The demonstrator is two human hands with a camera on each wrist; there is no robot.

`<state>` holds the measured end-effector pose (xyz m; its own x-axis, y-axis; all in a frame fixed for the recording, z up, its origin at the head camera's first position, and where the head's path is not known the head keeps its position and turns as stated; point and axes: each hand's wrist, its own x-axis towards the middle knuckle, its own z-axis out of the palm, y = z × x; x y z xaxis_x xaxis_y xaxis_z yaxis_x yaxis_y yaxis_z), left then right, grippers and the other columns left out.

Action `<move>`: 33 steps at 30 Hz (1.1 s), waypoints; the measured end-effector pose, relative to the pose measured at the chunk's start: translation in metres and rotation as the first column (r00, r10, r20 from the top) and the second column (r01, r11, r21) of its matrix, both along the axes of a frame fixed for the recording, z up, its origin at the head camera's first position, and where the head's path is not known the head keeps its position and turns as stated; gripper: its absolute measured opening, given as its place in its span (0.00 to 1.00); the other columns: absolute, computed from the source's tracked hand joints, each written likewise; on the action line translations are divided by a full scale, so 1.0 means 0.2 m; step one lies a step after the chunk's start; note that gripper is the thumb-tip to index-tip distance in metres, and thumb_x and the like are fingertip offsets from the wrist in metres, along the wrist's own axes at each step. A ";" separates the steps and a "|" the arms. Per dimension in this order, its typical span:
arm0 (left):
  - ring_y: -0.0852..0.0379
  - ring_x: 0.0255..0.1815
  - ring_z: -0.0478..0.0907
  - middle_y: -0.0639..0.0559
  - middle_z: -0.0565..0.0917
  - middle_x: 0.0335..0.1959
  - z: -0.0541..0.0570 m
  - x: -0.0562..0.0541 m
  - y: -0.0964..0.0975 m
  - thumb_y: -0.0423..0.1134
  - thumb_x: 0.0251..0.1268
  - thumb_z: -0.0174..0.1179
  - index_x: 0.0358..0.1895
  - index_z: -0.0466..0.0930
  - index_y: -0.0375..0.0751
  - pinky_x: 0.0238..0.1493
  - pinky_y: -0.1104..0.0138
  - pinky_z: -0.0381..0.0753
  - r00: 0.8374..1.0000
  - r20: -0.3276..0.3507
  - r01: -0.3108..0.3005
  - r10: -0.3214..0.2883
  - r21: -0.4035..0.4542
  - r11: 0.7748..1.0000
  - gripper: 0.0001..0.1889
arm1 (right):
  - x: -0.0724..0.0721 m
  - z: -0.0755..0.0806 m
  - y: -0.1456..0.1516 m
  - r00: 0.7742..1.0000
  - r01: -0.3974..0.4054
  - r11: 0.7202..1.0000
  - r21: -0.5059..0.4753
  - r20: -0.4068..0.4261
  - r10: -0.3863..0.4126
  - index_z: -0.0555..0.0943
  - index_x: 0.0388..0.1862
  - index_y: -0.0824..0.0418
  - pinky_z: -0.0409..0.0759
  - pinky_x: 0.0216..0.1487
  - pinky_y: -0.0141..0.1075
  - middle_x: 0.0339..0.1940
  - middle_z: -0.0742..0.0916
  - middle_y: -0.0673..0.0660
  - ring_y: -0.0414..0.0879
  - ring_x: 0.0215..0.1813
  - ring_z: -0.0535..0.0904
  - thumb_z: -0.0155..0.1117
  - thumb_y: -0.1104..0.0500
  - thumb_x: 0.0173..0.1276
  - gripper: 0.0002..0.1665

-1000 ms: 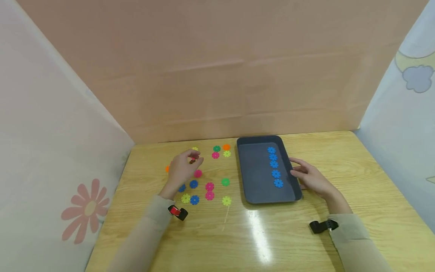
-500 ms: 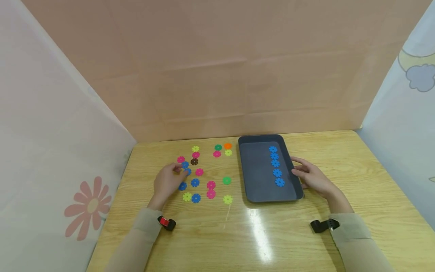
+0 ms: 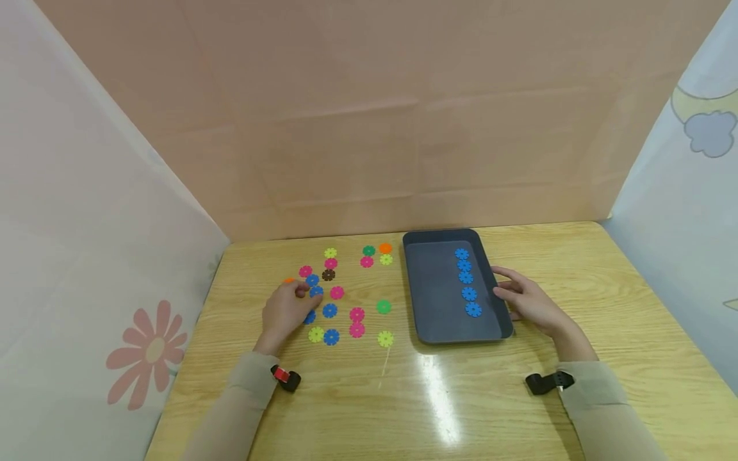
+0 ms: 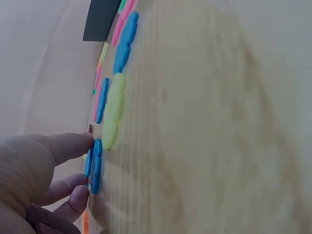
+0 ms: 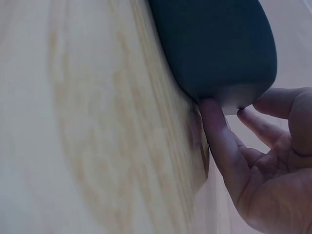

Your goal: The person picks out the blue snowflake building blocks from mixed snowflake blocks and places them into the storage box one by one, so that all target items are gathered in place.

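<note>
My left hand point(image 3: 285, 310) is low over the table at the left, thumb and fingers bent about a blue snowflake disc point(image 3: 316, 291). In the left wrist view the thumb and fingertips meet opposite edges of that disc, which appears to lie flat. More blue discs point(image 3: 330, 310) and a yellow-green disc point(image 4: 113, 112) lie close by. My right hand point(image 3: 530, 305) holds the right side of the dark grey tray point(image 3: 435, 301). In the right wrist view the thumb is low on the tray's wall and other fingers are near its rim. Several blue discs point(image 3: 469, 294) form a column in the tray.
Pink discs point(image 3: 357, 315), a brown disc point(image 3: 328, 274), a green disc point(image 3: 384, 307) and orange disc point(image 3: 385, 248) lie scattered left of the tray on the wooden table point(image 3: 357, 397). A tan backdrop point(image 3: 346, 153) rises behind, with pale patterned sheets point(image 3: 86, 224) at both sides.
My left hand has moved left and toward me from above the brown disc, down to the blue disc, and barely moved over the last half second. The right hand and tray stay in place.
</note>
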<state>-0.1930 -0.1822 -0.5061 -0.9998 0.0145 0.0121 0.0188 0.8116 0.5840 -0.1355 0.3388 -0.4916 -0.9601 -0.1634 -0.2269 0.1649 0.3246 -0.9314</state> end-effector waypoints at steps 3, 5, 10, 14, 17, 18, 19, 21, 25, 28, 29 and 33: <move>0.48 0.44 0.85 0.48 0.88 0.45 0.00 0.00 0.01 0.56 0.63 0.72 0.51 0.88 0.42 0.38 0.53 0.81 1.000 -0.004 -0.001 0.001 -0.010 1.000 0.23 | 0.00 0.00 0.00 1.000 0.001 1.000 -0.001 0.003 -0.001 0.52 0.86 0.55 0.88 0.42 0.50 0.71 0.69 0.79 0.62 0.55 0.83 0.54 0.55 0.84 0.39; 0.49 0.43 0.84 0.49 0.88 0.44 0.00 0.00 0.01 0.55 0.63 0.72 0.50 0.88 0.44 0.37 0.54 0.81 1.000 -0.004 -0.006 0.006 -0.014 1.000 0.21 | 0.00 0.00 0.00 1.000 0.001 1.000 0.001 0.002 -0.001 0.52 0.86 0.55 0.88 0.43 0.50 0.71 0.69 0.79 0.62 0.55 0.83 0.54 0.55 0.84 0.39; 0.49 0.42 0.84 0.48 0.88 0.44 0.01 -0.01 0.03 0.53 0.64 0.72 0.50 0.88 0.43 0.35 0.56 0.80 1.000 0.011 0.002 -0.002 -0.016 1.000 0.19 | 0.00 0.00 0.00 1.000 0.000 1.000 0.001 0.003 0.000 0.52 0.86 0.55 0.88 0.42 0.49 0.70 0.70 0.78 0.61 0.54 0.83 0.54 0.56 0.84 0.38; 0.49 0.42 0.84 0.47 0.87 0.44 0.01 -0.01 0.03 0.52 0.65 0.72 0.50 0.88 0.42 0.37 0.55 0.81 1.000 0.017 0.007 -0.007 -0.017 1.000 0.19 | 0.00 0.00 0.00 1.000 0.001 1.000 -0.007 0.004 -0.001 0.52 0.86 0.55 0.88 0.42 0.50 0.69 0.70 0.78 0.60 0.53 0.84 0.54 0.56 0.84 0.38; 0.48 0.42 0.84 0.47 0.87 0.45 0.00 -0.01 0.03 0.51 0.66 0.72 0.51 0.86 0.42 0.37 0.55 0.81 1.000 0.010 0.015 -0.015 -0.014 1.000 0.19 | 0.00 0.00 0.00 1.000 0.002 1.000 -0.009 0.005 -0.002 0.52 0.86 0.55 0.88 0.42 0.50 0.69 0.70 0.79 0.60 0.52 0.84 0.54 0.56 0.84 0.38; 0.48 0.42 0.84 0.48 0.87 0.45 0.00 0.00 0.03 0.50 0.66 0.72 0.51 0.86 0.42 0.36 0.55 0.80 1.000 0.005 0.018 -0.018 -0.014 1.000 0.18 | 0.00 0.00 0.00 1.000 0.001 1.000 -0.009 0.004 -0.001 0.52 0.86 0.55 0.88 0.42 0.50 0.69 0.70 0.79 0.60 0.52 0.84 0.54 0.56 0.84 0.38; 0.48 0.42 0.84 0.48 0.87 0.45 0.00 0.00 0.03 0.50 0.66 0.71 0.51 0.85 0.42 0.36 0.56 0.80 1.000 -0.001 0.021 -0.021 -0.011 1.000 0.18 | 0.00 0.00 0.00 1.000 0.002 1.000 -0.008 0.004 -0.002 0.52 0.86 0.55 0.88 0.42 0.49 0.69 0.70 0.79 0.60 0.52 0.84 0.54 0.56 0.84 0.38; 0.48 0.41 0.84 0.48 0.87 0.44 0.00 0.00 0.03 0.47 0.67 0.71 0.51 0.84 0.42 0.33 0.58 0.79 0.999 -0.019 0.026 -0.026 -0.002 1.000 0.17 | 0.00 0.00 0.00 1.000 0.001 1.000 -0.008 0.002 -0.001 0.52 0.86 0.55 0.88 0.42 0.49 0.70 0.69 0.79 0.60 0.53 0.84 0.54 0.56 0.84 0.38; 0.51 0.34 0.84 0.48 0.88 0.42 0.00 0.01 0.03 0.42 0.69 0.69 0.49 0.84 0.41 0.27 0.62 0.75 0.998 -0.063 0.028 -0.025 0.046 0.999 0.11 | 0.00 0.00 0.00 1.000 0.001 1.000 -0.010 0.001 -0.001 0.52 0.86 0.55 0.88 0.42 0.49 0.70 0.69 0.79 0.60 0.53 0.84 0.54 0.56 0.84 0.39; 0.53 0.31 0.82 0.49 0.88 0.42 0.02 0.03 0.03 0.39 0.70 0.68 0.48 0.85 0.41 0.25 0.63 0.73 0.996 -0.092 0.030 -0.022 0.080 0.996 0.09 | 0.00 0.00 0.00 1.000 0.001 1.000 -0.016 0.003 -0.001 0.52 0.86 0.55 0.88 0.42 0.50 0.69 0.70 0.79 0.60 0.53 0.84 0.55 0.55 0.84 0.39; 0.54 0.29 0.81 0.48 0.88 0.42 0.02 0.03 0.04 0.39 0.70 0.67 0.48 0.85 0.41 0.24 0.63 0.71 0.995 -0.098 0.034 -0.025 0.087 0.996 0.09 | 0.00 0.00 0.00 1.000 0.002 1.000 -0.017 0.005 -0.002 0.52 0.86 0.55 0.88 0.42 0.50 0.69 0.70 0.79 0.60 0.53 0.84 0.55 0.55 0.84 0.39; 0.55 0.23 0.78 0.49 0.89 0.42 0.05 0.04 0.06 0.40 0.70 0.68 0.48 0.86 0.41 0.23 0.63 0.68 0.994 -0.106 0.046 -0.032 0.126 0.991 0.09 | 0.00 0.00 0.00 1.000 0.003 1.000 -0.015 0.007 -0.003 0.52 0.86 0.55 0.88 0.43 0.50 0.70 0.69 0.79 0.60 0.53 0.84 0.55 0.55 0.84 0.39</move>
